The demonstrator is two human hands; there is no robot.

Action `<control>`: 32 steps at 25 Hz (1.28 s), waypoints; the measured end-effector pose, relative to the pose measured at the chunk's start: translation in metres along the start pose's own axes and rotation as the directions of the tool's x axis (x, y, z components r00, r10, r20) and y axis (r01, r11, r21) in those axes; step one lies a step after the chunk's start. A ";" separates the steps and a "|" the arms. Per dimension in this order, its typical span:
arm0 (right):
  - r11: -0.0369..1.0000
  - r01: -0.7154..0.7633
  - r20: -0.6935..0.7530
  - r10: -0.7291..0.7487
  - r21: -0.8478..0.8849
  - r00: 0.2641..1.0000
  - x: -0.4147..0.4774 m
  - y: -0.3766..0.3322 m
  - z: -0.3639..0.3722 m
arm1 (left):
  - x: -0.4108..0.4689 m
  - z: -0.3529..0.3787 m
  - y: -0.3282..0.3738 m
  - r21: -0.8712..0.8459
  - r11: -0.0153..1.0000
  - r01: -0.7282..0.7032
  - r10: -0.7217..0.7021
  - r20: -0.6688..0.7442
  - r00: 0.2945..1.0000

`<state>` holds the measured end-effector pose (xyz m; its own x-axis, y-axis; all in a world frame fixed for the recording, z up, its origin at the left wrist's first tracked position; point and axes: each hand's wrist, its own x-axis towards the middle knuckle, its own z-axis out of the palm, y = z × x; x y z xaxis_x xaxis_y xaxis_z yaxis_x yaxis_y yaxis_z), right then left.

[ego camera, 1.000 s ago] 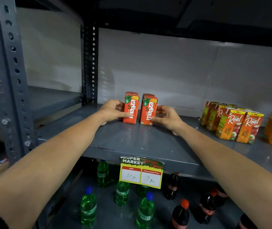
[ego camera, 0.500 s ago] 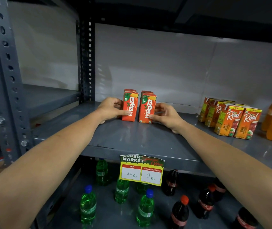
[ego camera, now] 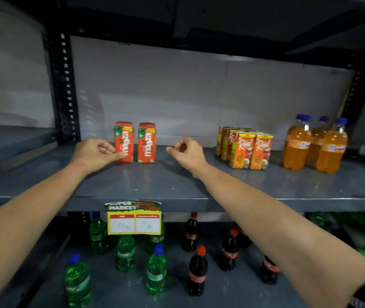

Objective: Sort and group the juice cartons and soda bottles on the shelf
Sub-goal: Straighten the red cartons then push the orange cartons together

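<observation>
My left hand touches the left Maaza carton with curled fingers. My right hand, loosely curled and empty, hovers beside the right Maaza carton on the shelf.

One camera only, worn on the person's head, wide-angle, so straight lines bow toward the edges. It looks forward and slightly down into a metal rack, close enough that both forearms reach in from the bottom corners. The middle shelf sits about mid-frame, seen from just above; the lower shelf fills the bottom, the upper shelf's underside the top.
</observation>
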<state>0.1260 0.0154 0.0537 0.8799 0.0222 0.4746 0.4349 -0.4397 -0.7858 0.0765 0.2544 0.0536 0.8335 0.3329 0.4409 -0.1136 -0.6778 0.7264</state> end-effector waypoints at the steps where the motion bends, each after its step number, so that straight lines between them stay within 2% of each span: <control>1: 0.998 0.003 -0.015 -0.004 -0.061 1.000 -0.007 0.005 -0.015 | -0.013 -0.001 0.008 0.069 0.997 -0.028 0.032 -0.057 0.998; 3: 0.990 0.011 -0.030 -0.015 -0.142 0.999 -0.018 0.016 -0.047 | -0.034 0.000 0.023 0.155 0.987 -0.042 0.068 -0.168 0.983; 5: 0.983 0.010 -0.031 -0.016 -0.185 0.999 -0.030 0.030 -0.085 | -0.054 0.011 0.043 0.152 0.987 -0.058 0.088 -0.194 0.977; 7: 0.975 -0.010 -0.057 -0.003 -0.224 0.998 -0.037 0.047 -0.129 | -0.071 0.036 0.071 0.100 0.987 -0.129 0.143 -0.153 0.978; 10: 0.957 -0.024 -0.155 -0.022 -0.289 0.988 -0.036 0.079 -0.196 | -0.082 0.090 0.118 -0.034 0.976 -0.216 0.215 -0.016 0.976; 13: 0.972 -0.073 -0.221 0.023 -0.221 0.975 -0.026 0.104 -0.239 | -0.082 0.150 0.159 -0.122 0.977 -0.178 0.191 0.113 0.975; 15: 0.982 -0.132 -0.122 0.116 -0.136 0.986 -0.019 0.109 -0.241 | -0.076 0.180 0.173 -0.163 0.982 -0.099 0.130 0.187 0.974; 18: 0.976 -0.123 0.015 0.128 -0.181 0.992 -0.004 0.115 -0.237 | -0.066 0.209 0.189 -0.170 0.985 -0.026 0.075 0.287 0.955; 22: 0.979 -0.160 0.118 0.175 -0.124 0.977 0.008 0.121 -0.238 | -0.059 0.228 0.198 -0.158 0.985 -0.071 0.116 0.296 0.948; 27: 0.965 -0.260 0.129 0.261 -0.028 0.957 0.013 0.127 -0.245 | -0.049 0.234 0.194 -0.140 0.987 -0.077 0.116 0.298 0.948; 32: 0.960 -0.280 0.142 0.280 -0.015 0.950 0.013 0.127 -0.246 | -0.047 0.236 0.192 -0.143 0.986 -0.088 0.126 0.287 0.949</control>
<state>0.1460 -0.2608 0.0575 0.9843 0.0252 0.1748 0.1679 -0.4419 -0.8812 0.1436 -0.0464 0.0482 0.9325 0.0421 0.3588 -0.2624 -0.6039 0.7526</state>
